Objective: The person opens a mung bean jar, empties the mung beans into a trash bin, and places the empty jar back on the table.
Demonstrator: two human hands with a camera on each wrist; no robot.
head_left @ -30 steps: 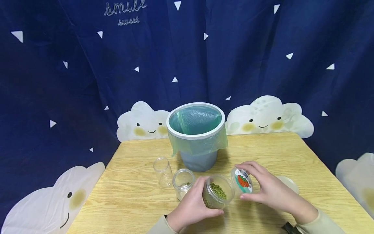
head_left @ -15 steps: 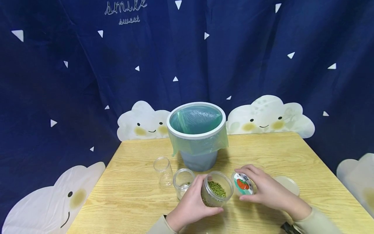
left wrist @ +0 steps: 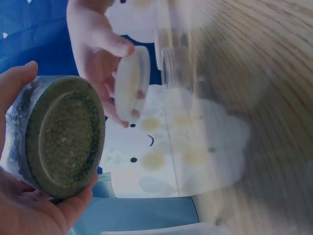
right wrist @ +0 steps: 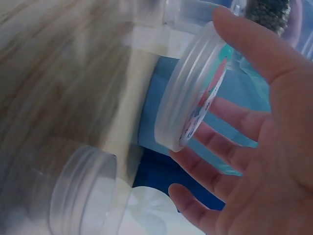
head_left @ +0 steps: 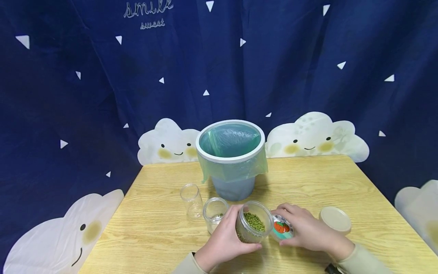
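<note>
My left hand (head_left: 226, 238) grips a clear round jar (head_left: 247, 231) of small green beans (head_left: 254, 221). The jar's mouth is uncovered and tilted up to the right. The jar's bottom, with beans behind it, faces the left wrist view. Beside the jar, my right hand (head_left: 304, 228) pinches a translucent lid (head_left: 281, 227) between thumb and fingers. A red fruit picture on a green and white label marks its top. In the right wrist view the lid (right wrist: 183, 90) is held on edge. Whether it touches the jar's rim I cannot tell.
An uncovered glass jar (head_left: 215, 215) with a few beans stands left of my left hand. Farther left is a tall clear container (head_left: 191, 201). A lined bin (head_left: 232, 186) stands behind. A pale round lid (head_left: 335, 220) is on the wooden table (head_left: 154, 228) at right.
My right hand has moved left and slightly down, bringing the lid close to the bean jar. The jar turned slightly in my left hand. More of the pale round lid now shows.
</note>
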